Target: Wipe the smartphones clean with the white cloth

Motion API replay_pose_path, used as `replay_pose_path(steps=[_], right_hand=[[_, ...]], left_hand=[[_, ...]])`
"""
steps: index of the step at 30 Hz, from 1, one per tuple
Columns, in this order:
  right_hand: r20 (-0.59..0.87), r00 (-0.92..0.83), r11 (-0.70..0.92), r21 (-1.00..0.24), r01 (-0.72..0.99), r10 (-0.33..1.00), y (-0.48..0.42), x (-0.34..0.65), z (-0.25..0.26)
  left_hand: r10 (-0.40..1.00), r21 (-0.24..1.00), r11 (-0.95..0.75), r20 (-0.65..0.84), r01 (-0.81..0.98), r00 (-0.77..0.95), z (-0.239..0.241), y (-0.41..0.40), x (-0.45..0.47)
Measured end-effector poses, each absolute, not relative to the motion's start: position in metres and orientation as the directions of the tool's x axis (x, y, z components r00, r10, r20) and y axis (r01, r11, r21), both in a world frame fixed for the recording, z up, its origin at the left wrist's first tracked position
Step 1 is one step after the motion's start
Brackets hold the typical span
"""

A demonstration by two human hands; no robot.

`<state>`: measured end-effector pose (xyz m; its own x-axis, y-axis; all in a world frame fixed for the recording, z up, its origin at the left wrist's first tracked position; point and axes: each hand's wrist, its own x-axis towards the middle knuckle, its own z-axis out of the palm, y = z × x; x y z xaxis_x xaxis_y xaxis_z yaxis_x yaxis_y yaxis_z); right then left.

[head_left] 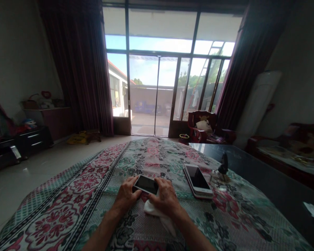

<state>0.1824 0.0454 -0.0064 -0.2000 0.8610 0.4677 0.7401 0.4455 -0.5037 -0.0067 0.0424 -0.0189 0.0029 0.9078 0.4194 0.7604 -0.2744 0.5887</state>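
Observation:
Both my hands grip a white-framed smartphone [146, 184] with a dark screen, held sideways just over the patterned cloth. My left hand [127, 194] is closed on its left end, thumb along the near edge. At the other end my right hand [166, 198] is closed on it too. A crumpled white cloth [153, 209] hangs beneath my right hand and trails toward me; whether the fingers pinch it I cannot tell. To the right lies a larger white device [199, 179] with a black screen, resting on another flat pale item.
A clear spray bottle with a black top [223, 170] stands right of the stacked devices. The floral cloth [94, 181] covers the surface before me. Beyond its right side is a dark glossy table [240, 157]. A red wooden chair [191, 122] stands near the glass doors.

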Motion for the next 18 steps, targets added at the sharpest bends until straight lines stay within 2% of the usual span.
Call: replay_pose_path(steps=[5,18], right_hand=[[0.451,-0.199,0.43,-0.498,0.753,0.87,0.045,0.181,-0.006],[0.393,-0.202,0.4,-0.53,0.748,0.897,0.044,0.179,-0.002]], left_hand=[[0.876,0.476,-0.311,0.479,0.823,0.053,-0.034,0.045,-0.003],[0.916,0.323,-0.278,0.373,0.905,0.148,-0.027,0.041,0.008]])
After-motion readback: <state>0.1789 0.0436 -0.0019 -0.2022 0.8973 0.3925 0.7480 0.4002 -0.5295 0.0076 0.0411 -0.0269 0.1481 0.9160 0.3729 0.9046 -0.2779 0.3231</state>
